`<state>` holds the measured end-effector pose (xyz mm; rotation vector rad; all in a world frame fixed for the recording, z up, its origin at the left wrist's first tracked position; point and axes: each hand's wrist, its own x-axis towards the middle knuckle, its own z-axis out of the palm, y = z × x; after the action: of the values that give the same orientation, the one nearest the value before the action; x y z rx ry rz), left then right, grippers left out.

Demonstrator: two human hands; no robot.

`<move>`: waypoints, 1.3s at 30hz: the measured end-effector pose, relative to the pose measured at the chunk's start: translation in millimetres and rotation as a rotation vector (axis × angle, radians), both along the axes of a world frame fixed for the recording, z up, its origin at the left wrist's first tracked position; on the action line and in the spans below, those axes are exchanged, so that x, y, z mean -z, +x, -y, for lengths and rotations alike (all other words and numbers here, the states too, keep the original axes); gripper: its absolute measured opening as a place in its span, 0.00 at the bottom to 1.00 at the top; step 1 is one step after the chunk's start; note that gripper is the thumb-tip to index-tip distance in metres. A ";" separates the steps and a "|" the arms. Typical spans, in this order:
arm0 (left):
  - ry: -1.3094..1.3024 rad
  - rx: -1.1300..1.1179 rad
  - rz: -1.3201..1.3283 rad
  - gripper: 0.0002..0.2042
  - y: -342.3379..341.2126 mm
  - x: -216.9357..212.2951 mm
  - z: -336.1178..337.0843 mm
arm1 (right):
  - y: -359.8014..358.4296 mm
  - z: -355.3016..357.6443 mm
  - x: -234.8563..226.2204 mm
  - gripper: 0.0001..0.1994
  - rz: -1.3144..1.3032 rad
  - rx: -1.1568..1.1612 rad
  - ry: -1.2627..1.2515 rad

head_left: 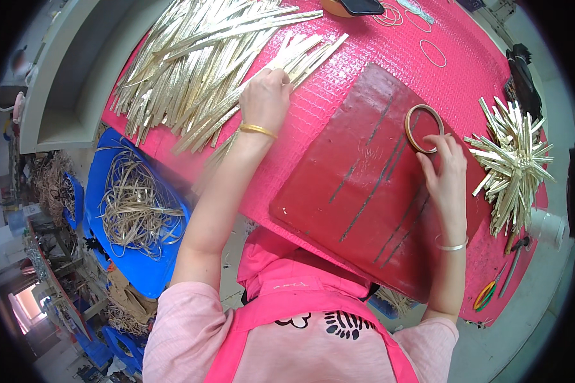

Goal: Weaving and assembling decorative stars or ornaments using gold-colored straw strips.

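My left hand [266, 99] is closed around several flat gold strips [310, 56] at the edge of a large loose pile. The pile of gold strips [191, 70] spreads over the far left of the pink table. In my right hand [446, 167] a narrow brown ring, like a thin roll of tape [408, 125], is held between thumb and fingers. It stands tilted over a dark red mat [326, 166] marked with several dark lines. The strips inside my left fist are partly hidden by the fingers.
Crossed gold strips [514, 163] lie in a bundle at the right. Near them are scissors with coloured handles [485, 295] and a clear cup [546, 228]. Thin rings [433, 53] rest at the back. A blue bin [102, 210] of tangled strips stands left, below a grey shelf [57, 83].
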<state>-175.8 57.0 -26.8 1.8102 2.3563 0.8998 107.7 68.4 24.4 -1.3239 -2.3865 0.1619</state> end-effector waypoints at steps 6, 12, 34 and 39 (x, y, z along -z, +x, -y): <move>0.149 0.348 0.049 0.03 75.9 -41.1 53.6 | -62.2 24.3 12.3 0.13 -0.960 0.019 -1.298; 0.177 0.075 0.079 0.05 23.3 -36.6 15.2 | -49.8 23.8 24.9 0.11 -0.901 -0.056 -1.278; -0.526 0.515 1.576 0.11 65.1 -118.8 39.0 | -39.9 42.0 -15.5 0.07 -1.361 0.065 -0.800; -0.351 0.418 1.556 0.09 91.6 -106.1 51.5 | -41.4 54.0 -26.9 0.06 -1.401 0.037 -0.754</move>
<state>-84.2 5.5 79.3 0.7477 0.9851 1.0731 66.3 14.4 51.3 -0.9063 -1.0632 1.4977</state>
